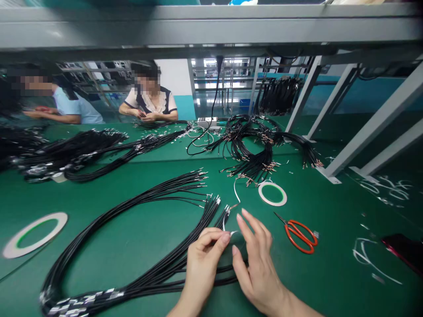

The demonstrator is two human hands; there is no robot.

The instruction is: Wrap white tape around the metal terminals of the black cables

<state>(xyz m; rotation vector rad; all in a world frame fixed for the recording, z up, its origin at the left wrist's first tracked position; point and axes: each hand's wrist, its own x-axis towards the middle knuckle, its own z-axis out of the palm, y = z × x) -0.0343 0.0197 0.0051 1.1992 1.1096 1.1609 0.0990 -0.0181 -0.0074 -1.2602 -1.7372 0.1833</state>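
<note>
My left hand (204, 262) is closed in a pinch, thumb against forefinger, on a thin white strip of tape (233, 233). Just to its right, my right hand (259, 259) is open, its fingers apart and curved around the strip's free end. A long looped bundle of black cables (109, 215) with bare metal ends lies to the left and passes behind both hands. Another narrow white strip (236, 192) runs up from near the cable tips toward a flat tape roll (272, 194). Whether my left fingers also pinch a cable is hidden.
Red-handled scissors (301, 236) lie right of my hands. A second tape roll (35, 234) is at the left. Coiled cables (254, 145) and more bundles (62, 152) cover the far table. Metal legs (370, 123) stand at right. Two people sit opposite. Strip scraps (366, 255) lie right.
</note>
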